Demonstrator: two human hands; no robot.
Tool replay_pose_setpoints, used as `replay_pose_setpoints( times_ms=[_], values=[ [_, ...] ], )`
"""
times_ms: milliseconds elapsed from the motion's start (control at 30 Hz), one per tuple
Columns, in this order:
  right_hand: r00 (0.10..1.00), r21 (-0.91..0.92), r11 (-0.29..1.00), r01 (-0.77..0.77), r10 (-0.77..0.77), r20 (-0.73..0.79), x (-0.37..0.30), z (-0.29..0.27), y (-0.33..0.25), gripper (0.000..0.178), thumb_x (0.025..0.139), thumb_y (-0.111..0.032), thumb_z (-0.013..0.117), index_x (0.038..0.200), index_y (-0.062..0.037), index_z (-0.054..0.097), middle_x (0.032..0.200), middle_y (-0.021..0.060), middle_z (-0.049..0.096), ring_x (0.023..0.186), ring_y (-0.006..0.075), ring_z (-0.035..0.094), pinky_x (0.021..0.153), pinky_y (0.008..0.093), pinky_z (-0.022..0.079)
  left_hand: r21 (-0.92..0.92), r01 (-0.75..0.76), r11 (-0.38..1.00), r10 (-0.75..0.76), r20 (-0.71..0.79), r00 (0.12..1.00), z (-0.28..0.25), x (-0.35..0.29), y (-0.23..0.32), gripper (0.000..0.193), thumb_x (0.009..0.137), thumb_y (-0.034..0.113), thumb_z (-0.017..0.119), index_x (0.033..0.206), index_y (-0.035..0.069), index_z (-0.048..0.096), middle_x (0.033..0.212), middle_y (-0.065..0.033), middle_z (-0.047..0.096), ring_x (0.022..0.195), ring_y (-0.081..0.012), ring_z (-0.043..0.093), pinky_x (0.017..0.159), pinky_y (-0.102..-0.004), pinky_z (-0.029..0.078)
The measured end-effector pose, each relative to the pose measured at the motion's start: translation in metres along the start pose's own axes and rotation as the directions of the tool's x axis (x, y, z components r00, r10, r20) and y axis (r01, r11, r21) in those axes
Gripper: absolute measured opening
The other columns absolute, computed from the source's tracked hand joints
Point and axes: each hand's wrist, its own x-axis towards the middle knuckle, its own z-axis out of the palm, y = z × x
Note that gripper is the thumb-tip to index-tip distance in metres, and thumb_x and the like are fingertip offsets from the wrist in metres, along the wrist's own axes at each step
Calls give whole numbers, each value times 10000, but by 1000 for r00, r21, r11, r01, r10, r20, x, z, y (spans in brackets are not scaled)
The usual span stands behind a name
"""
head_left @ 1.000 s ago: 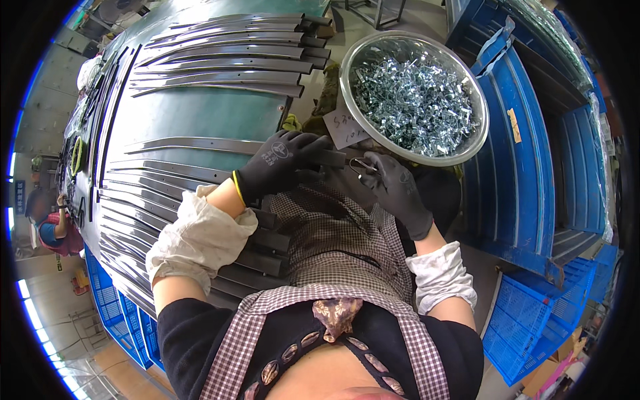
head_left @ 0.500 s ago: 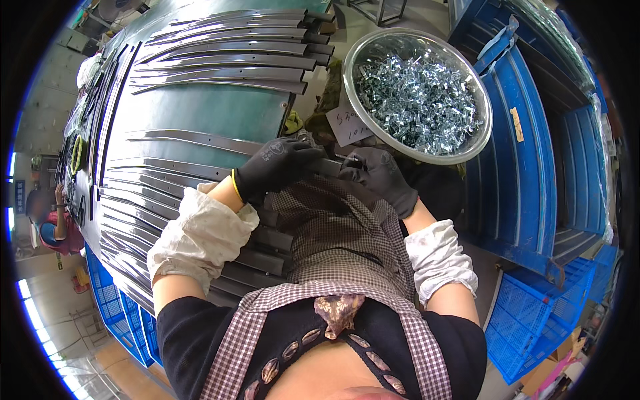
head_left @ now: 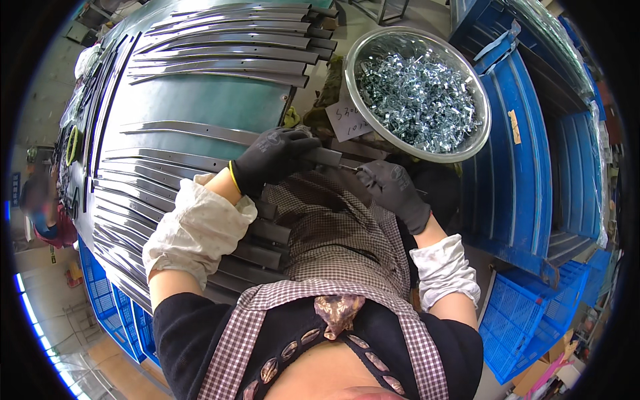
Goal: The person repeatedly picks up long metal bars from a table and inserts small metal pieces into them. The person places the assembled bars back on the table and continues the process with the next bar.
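Observation:
My left hand [head_left: 273,157], in a black glove, is closed around a long dark strip [head_left: 325,157] near its end; the strip's other part lies leftward across the green table. Just right of that end, my gloved right hand [head_left: 395,189] is closed in a pinch. A thin metal rod-like piece [head_left: 348,167] sticks out of its fingers toward the strip, with a small gap between them. Most of this piece is hidden in the glove, so its exact kind cannot be made out. Several similar dark strips [head_left: 153,177] lie side by side left of my lap.
A clear round basin [head_left: 351,83] full of small shiny metal clips stands ahead right, beside a handwritten paper card [head_left: 347,120]. More strips [head_left: 227,52] lie on the far table [head_left: 227,103]. Blue metal bins [head_left: 510,153] and a blue crate [head_left: 527,320] flank my right. Another person [head_left: 50,213] is far left.
My right hand has drawn back right and slightly down from the strip's end, opening a gap and exposing the thin piece. My left hand still holds the strip.

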Motion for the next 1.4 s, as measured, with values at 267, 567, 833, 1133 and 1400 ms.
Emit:
replay_pose_setpoints(
  times_ms=[267, 567, 833, 1133, 1400],
  values=[
    [997, 6, 997, 73, -73, -14, 5, 6, 7, 182, 888, -193, 642, 1019, -67, 659, 880, 156, 674, 780, 358, 671, 682, 442, 544, 4, -11, 1000, 11, -20, 1000, 3, 1, -3, 389, 810, 199, 733, 1167, 70, 651, 1022, -151, 671, 933, -381, 646, 797, -447, 530],
    [987, -322, 935, 147, -159, -10, 26, 5, -29, 121, 842, -173, 665, 899, -75, 622, 780, 118, 610, 683, 344, 640, 585, 430, 516, -103, 97, 990, -94, 33, 995, -1, -1, -4, 389, 809, 151, 718, 1185, 69, 660, 1071, -157, 683, 966, -374, 653, 823, -428, 527],
    [987, -201, 967, 159, -149, 63, 25, -8, -21, 156, 865, -209, 683, 908, -60, 667, 826, 129, 667, 744, 345, 663, 663, 434, 539, -64, -7, 998, 8, 22, 1000, 4, -1, -6, 488, 830, 134, 727, 1311, 133, 642, 1060, -168, 681, 930, -376, 661, 812, -428, 540],
    [950, -228, 927, -298, 265, -162, 18, -73, 20, 218, 891, -294, 688, 911, -77, 678, 820, 119, 689, 760, 313, 684, 679, 415, 530, 129, -23, 991, 11, 94, 995, -9, 2, 22, 555, 849, 241, 723, 1375, 137, 581, 988, -145, 651, 864, -349, 661, 743, -434, 533],
    [963, -566, 782, -260, 172, -205, 66, -68, 89, 335, 871, -212, 617, 1202, -164, 637, 1116, 117, 641, 896, 348, 678, 765, 459, 563, -74, 156, 985, -115, 387, 915, -45, -58, 75, 511, 863, 249, 716, 1343, 114, 604, 1066, -159, 696, 890, -339, 694, 789, -416, 558]
  ],
)
